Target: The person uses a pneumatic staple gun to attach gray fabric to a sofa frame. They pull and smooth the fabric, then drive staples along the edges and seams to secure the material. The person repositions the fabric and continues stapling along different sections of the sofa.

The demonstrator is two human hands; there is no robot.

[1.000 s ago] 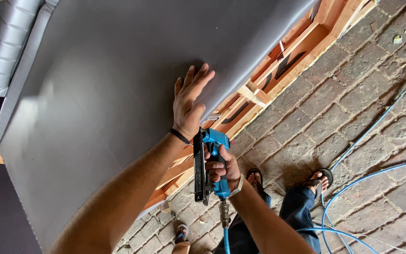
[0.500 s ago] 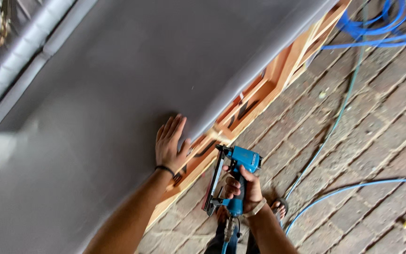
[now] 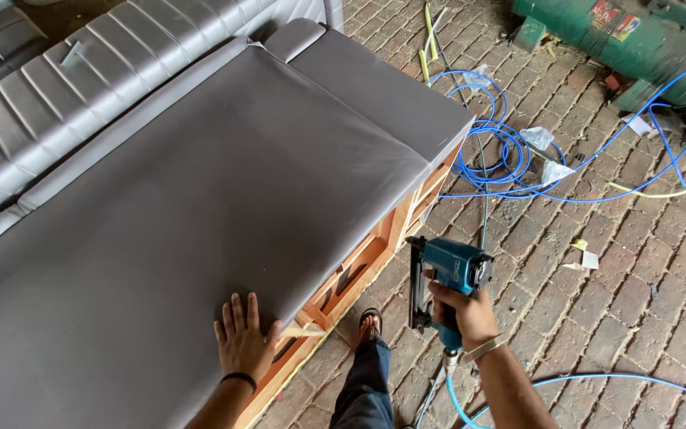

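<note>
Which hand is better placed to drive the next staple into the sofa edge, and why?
Probably the right hand: it already grips the blue staple gun, held just off the wooden frame. The left hand lies flat, pressing the grey fabric at the edge.

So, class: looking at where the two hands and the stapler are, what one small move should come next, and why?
Probably bring the blue staple gun in the right hand over to the wooden frame. The left hand lies flat on the grey cover at its edge, while the gun hangs clear of the frame over the brick floor.
</note>
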